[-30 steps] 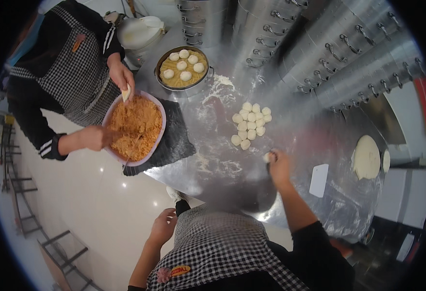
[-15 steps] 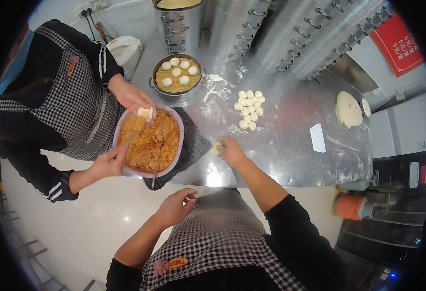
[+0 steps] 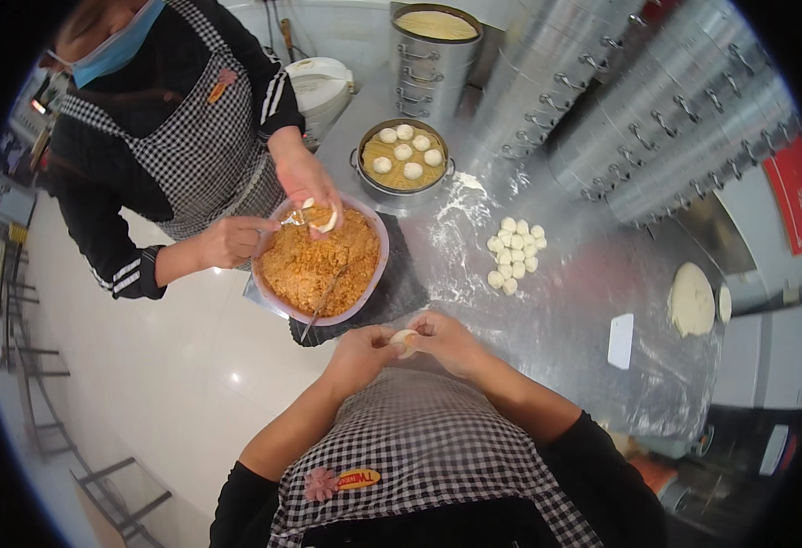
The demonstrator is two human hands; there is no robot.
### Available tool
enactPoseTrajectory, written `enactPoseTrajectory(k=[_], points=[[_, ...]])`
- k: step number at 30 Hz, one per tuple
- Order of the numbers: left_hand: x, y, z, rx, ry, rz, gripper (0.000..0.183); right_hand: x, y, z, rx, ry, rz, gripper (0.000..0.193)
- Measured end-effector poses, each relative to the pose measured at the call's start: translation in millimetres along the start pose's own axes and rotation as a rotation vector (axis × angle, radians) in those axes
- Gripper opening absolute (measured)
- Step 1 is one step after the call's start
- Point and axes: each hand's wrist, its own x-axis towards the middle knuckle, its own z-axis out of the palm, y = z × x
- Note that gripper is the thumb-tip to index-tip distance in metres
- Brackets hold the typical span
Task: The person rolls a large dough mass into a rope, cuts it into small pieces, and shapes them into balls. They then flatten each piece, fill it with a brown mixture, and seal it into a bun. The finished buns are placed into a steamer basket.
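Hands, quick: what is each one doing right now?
Left hand: closed on the dough piece, pinching it.
Right hand: closed on the same dough piece from the other side.

The dough piece (image 3: 404, 341) sits between the left hand (image 3: 361, 352) and right hand (image 3: 446, 340), at the near edge of the table (image 3: 565, 310). Just beyond them, to the left, the bowl (image 3: 320, 260) rests on a mat (image 3: 401, 283), with a spoon (image 3: 320, 306) leaning in it. Right of the bowl lies a cluster of dough balls (image 3: 513, 255). Behind the bowl stands a steamer tray (image 3: 404, 155) with buns in it. Far right lies a dough slab (image 3: 691, 299).
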Motion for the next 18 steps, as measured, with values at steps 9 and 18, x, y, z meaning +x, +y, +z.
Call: enactPoseTrajectory(k=[9, 18], points=[[-26.0, -8.2, -8.0, -0.117, 0.142, -0.002, 0.025, 16.8, -2.6, 21.5, -0.115, -0.221, -0.003, 0.027], [-61.8, -8.7, -85.5, 0.822, 0.428, 0.106, 0.051, 32.4, 4.2, 50.4, 0.232, -0.007, 0.095, 0.033]])
